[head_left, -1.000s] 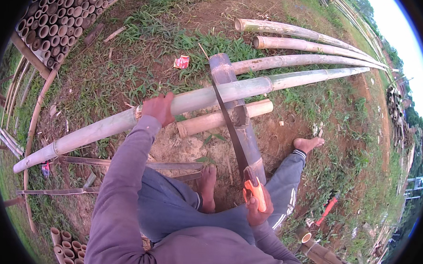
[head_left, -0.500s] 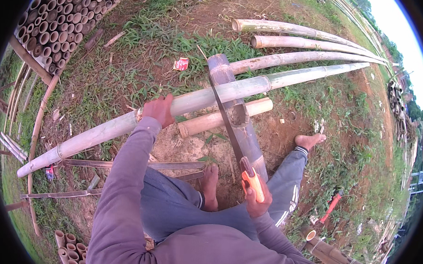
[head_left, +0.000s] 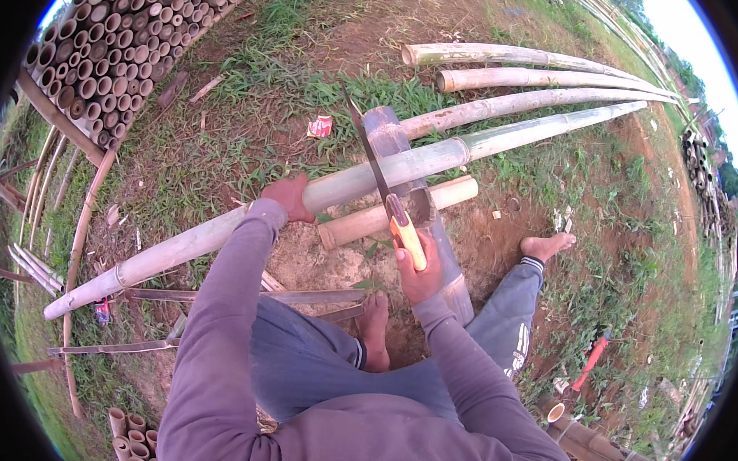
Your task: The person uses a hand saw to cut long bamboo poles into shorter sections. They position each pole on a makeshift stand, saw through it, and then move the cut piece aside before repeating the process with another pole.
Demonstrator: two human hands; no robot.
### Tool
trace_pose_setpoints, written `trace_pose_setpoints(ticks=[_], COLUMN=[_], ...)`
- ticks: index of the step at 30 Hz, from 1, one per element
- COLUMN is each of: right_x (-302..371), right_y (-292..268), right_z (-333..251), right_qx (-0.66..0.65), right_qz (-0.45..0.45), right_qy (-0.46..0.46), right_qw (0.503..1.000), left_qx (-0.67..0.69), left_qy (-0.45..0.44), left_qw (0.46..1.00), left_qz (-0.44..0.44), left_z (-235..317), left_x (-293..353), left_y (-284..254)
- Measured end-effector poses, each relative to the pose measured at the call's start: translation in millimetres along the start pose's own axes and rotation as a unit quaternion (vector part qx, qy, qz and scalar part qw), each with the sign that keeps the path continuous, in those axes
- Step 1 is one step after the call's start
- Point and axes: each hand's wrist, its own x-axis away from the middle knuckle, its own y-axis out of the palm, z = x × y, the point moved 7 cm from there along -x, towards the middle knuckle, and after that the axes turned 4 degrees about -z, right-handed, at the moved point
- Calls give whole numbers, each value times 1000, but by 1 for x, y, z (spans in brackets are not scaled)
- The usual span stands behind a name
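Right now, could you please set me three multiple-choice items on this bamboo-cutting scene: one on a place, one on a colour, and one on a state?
1. Where does the left hand rest?
A. on the long bamboo pole
B. on the stacked bamboo tubes
C. on the red wrapper

2. What colour is the handle of the handsaw?
A. blue
B. orange
C. black

3. How does the right hand stand with the handsaw?
A. open and well clear of it
B. closed in a grip on its handle
C. pinching the blade tip

Answers: 1 A, the palm lies on the pole left of the wooden block. 2 B, the handle above the fist is orange. 3 B, the fingers wrap the handle, with the blade across the pole.
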Motion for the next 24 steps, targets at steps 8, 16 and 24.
trace_pose_setpoints(ticks=[8,16,24], right_x=[-48,105,-56], right_y=[-12,-85,-5], right_z=[-90,-91,-31], right_qx=[44,42,-79], right_qz=[-10,-11,23], right_qy=[67,52,107], right_qw=[997,998,991], left_qx=[-37,-37,-50], left_qy=[-22,-17,-4], left_qw=[993,992,986], left_qz=[112,118,158], left_z=[23,17,31], left_x=[21,25,20], left_y=[9,18,14])
